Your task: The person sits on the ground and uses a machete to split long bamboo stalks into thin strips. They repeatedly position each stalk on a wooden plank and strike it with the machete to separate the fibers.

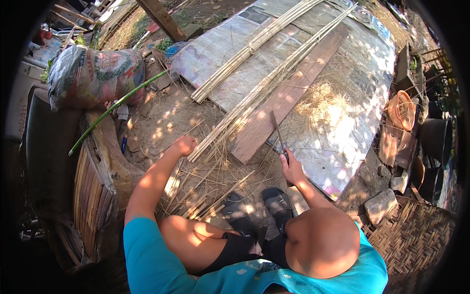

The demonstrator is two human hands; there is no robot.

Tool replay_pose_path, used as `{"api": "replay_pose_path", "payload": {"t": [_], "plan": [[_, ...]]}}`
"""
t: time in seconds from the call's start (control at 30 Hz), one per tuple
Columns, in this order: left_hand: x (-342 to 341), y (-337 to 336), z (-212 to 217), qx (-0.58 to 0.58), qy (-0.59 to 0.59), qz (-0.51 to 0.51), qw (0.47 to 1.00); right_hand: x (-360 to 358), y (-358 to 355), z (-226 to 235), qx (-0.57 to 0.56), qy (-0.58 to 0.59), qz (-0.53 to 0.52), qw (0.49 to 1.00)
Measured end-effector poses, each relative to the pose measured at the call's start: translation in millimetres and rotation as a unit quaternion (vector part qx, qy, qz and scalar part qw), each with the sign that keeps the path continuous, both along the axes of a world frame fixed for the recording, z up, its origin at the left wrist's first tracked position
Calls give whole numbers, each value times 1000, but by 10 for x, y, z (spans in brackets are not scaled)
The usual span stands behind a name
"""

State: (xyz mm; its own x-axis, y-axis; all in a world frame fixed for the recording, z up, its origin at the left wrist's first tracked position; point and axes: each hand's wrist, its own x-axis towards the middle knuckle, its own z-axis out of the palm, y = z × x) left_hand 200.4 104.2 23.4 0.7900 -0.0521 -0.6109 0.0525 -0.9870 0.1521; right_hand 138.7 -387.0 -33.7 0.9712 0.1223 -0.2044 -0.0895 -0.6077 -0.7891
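Left hand [185, 145] grips bamboo strips [254, 98]; right hand [293, 169] holds knife [280, 134] upright.

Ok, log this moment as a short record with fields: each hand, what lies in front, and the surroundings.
left hand: left hand closed on the near end of a bundle of bamboo strips
right hand: right hand gripping a knife, blade pointing away
ground cover: printed tarp under a wooden plank and a second bundle
feet: black sandals among loose shavings
left side: stuffed sack, green stalk
right side: orange basket, woven mat
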Motion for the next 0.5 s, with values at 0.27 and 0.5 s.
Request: {"api": "replay_pose_path", "payload": {"t": [0.27, 0.5], "plan": [[-312, 63, -1010, -60, -47, 81, 994, 61, -33, 637, 7, 149, 18, 989], [73, 212, 203, 30, -79, 45, 995, -169, 26, 499, 43, 142, -1, 989]]}}
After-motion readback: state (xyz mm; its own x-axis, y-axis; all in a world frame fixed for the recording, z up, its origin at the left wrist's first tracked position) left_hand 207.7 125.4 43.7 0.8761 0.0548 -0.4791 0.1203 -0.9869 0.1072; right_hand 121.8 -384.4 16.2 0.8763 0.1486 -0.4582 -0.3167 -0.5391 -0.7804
